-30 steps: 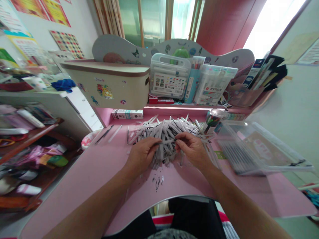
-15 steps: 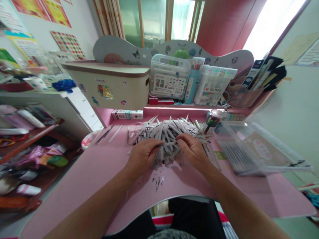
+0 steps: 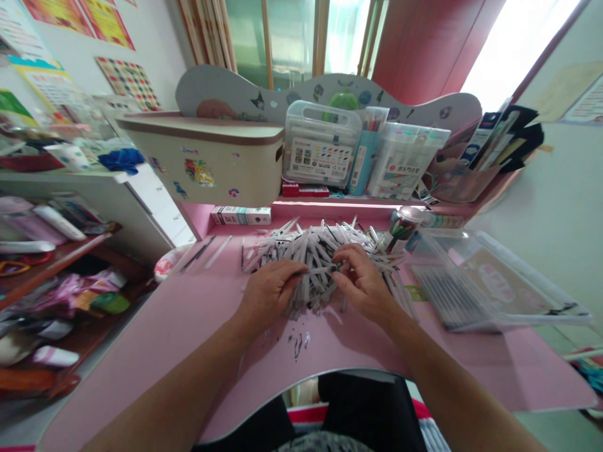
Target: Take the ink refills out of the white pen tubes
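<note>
My left hand (image 3: 271,289) is closed, pinching one end of a thin whitish pen (image 3: 320,270) between thumb and fingers. The pen lies nearly level in front of me, its dark right end pointing at my right hand (image 3: 365,282). There my thumb and forefinger are parted around that dark tip; whether another finger touches it I cannot make out. Behind and below both hands spreads a large heap of similar whitish pens (image 3: 277,245), some with dark parts. Small dark and shiny bits (image 3: 298,345) lie on the pink desk (image 3: 188,339) nearer to me.
At the right stands a clear plastic box (image 3: 522,282) holding grey sticks, beside a clear jar (image 3: 402,226). A few loose sticks (image 3: 218,252) lie left of the heap. On the shelf above are a cream bin (image 3: 217,166), marker cases (image 3: 320,150) and a pen holder (image 3: 464,182).
The thumb and forefinger of my right hand have parted at the pen's right end, where they were pinched together before. My left hand still grips the pen in nearly the same place.
</note>
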A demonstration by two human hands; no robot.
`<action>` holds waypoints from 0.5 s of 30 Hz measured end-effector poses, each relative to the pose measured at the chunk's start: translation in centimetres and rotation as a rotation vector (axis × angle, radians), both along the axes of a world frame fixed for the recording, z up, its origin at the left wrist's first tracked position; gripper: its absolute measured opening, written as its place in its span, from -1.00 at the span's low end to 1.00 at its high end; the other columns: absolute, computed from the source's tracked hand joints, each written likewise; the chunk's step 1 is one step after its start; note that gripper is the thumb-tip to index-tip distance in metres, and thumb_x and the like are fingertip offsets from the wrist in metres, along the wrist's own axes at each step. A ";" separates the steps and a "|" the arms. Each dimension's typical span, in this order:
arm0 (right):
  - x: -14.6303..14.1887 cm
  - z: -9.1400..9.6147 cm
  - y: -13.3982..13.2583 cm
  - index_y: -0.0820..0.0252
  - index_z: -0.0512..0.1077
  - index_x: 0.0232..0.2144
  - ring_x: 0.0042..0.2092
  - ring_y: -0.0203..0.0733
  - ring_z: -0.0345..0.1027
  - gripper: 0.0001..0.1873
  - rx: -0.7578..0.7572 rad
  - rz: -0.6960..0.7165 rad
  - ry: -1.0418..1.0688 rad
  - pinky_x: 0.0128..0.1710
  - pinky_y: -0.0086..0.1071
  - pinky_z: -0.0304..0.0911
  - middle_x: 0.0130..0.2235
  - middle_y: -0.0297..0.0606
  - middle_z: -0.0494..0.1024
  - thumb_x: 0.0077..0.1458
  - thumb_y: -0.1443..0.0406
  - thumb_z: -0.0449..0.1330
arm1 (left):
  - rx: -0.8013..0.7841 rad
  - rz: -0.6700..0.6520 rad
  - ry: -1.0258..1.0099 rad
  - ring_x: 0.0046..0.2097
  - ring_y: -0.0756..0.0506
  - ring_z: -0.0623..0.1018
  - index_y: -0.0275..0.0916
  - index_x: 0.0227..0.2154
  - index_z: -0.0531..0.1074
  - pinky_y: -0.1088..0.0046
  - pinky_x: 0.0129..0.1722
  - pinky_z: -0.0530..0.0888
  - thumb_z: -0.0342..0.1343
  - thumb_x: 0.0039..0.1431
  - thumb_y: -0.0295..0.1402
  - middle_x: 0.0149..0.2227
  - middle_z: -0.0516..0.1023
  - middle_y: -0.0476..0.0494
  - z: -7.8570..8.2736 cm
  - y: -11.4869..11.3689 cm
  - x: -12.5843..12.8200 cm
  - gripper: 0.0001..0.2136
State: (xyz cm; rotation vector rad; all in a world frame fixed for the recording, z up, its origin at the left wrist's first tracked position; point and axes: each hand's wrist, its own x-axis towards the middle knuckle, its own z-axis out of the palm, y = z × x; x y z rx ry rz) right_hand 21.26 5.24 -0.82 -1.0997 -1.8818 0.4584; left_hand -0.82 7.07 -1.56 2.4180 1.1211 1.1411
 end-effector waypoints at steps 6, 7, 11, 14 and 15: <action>-0.1 -0.1 0.1 0.17 0.37 -0.45 -0.16 -0.20 0.31 -0.74 0.057 -0.031 -0.039 -0.09 -0.27 0.24 -0.20 -0.22 0.36 0.28 0.28 0.03 | 0.024 -0.021 0.016 -0.19 -0.14 0.62 -0.19 -0.19 0.55 0.26 -0.14 0.53 0.06 0.22 -0.50 -0.23 0.66 -0.13 0.0 0.0 0.0 -0.80; -0.1 -0.1 0.1 0.16 0.38 -0.40 -0.20 -0.21 0.31 -0.80 0.052 -0.028 -0.028 -0.14 -0.29 0.26 -0.18 -0.22 0.36 0.27 0.28 0.04 | 0.028 -0.019 0.015 -0.19 -0.14 0.62 -0.20 -0.19 0.55 0.26 -0.14 0.53 0.06 0.22 -0.50 -0.23 0.66 -0.13 0.0 0.0 0.0 -0.80; 0.0 -0.2 0.0 0.16 0.38 -0.22 -0.30 -0.27 0.27 -0.90 0.040 0.005 -0.004 -0.29 -0.34 0.27 -0.07 -0.19 0.34 0.20 0.32 0.10 | 0.036 -0.007 0.000 -0.18 -0.13 0.61 -0.19 -0.19 0.55 0.27 -0.13 0.53 0.05 0.23 -0.48 -0.22 0.66 -0.13 0.1 0.0 0.0 -0.80; -0.1 -0.2 0.1 0.17 0.37 -0.39 -0.17 -0.19 0.32 -0.83 0.076 -0.019 -0.037 -0.12 -0.27 0.27 -0.15 -0.19 0.35 0.25 0.32 0.06 | 0.048 -0.027 0.002 -0.20 -0.13 0.62 -0.21 -0.20 0.55 0.27 -0.16 0.52 0.05 0.23 -0.49 -0.24 0.66 -0.13 0.3 -0.1 0.0 -0.81; -0.1 -0.2 0.1 0.17 0.37 -0.42 -0.13 -0.17 0.31 -0.79 0.086 -0.029 -0.041 -0.08 -0.25 0.25 -0.17 -0.20 0.35 0.27 0.31 0.04 | 0.052 -0.033 0.005 -0.21 -0.13 0.62 -0.22 -0.20 0.55 0.28 -0.16 0.52 0.05 0.23 -0.49 -0.24 0.66 -0.13 0.4 -0.1 0.1 -0.81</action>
